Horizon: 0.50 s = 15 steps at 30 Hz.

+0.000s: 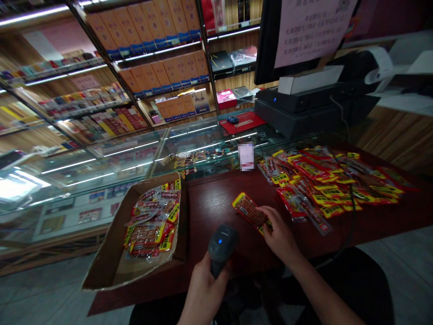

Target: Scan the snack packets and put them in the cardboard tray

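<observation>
My left hand (207, 283) is wrapped round the handle of a dark barcode scanner (222, 243), which has a blue light on top. To its right, my right hand (279, 234) pinches a snack packet (251, 211) with yellow ends, a barcode patch and brown contents. The packet is tilted over the dark red table, in front of the scanner's head. A pile of similar red and yellow packets (324, 176) lies beyond my right hand. On the left, an open cardboard box (117, 243) holds more such packets.
Behind the table runs a glass display counter (158, 151). A monitor (267, 49) with a paper notice stands over a black cash drawer (297, 115) at the back right. A mouse (232, 119) lies on a red mat (248, 124). A cable crosses the packet pile.
</observation>
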Available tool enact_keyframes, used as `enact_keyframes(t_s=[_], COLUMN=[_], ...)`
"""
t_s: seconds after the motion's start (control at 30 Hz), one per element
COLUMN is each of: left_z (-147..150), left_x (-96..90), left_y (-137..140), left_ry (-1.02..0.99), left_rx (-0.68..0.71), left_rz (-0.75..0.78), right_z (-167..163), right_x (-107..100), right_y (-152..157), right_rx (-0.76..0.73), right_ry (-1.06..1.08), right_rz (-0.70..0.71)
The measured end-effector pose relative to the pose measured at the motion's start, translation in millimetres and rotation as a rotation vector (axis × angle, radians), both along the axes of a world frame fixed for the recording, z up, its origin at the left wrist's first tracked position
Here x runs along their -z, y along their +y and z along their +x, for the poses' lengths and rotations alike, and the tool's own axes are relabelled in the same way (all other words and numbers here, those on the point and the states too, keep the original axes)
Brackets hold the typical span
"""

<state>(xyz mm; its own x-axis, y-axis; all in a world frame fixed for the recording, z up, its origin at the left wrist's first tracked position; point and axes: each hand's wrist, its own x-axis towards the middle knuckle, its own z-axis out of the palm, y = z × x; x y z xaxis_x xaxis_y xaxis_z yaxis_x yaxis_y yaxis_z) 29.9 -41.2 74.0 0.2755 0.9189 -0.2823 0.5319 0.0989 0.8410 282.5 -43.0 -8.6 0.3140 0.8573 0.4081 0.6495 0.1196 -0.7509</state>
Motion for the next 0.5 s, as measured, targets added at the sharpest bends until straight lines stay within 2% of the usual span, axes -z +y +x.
enact_keyframes(t_s=[0.33, 0.5], left_z=[5.7, 7.7], left_x=[-7.7, -0.8], left_y=[2.9, 2.3], left_ry=[-0.029, -0.118], left_rx=[0.048, 0.001], left_rz=[0.001, -0.057], right_z=[-0.7, 3.2], right_x=[4.2, 6.1], right_y=[2.9, -1.1], right_rx=[0.029, 0.023], right_ry=[-0.032, 0.055], right_rz=[-0.017, -0.032])
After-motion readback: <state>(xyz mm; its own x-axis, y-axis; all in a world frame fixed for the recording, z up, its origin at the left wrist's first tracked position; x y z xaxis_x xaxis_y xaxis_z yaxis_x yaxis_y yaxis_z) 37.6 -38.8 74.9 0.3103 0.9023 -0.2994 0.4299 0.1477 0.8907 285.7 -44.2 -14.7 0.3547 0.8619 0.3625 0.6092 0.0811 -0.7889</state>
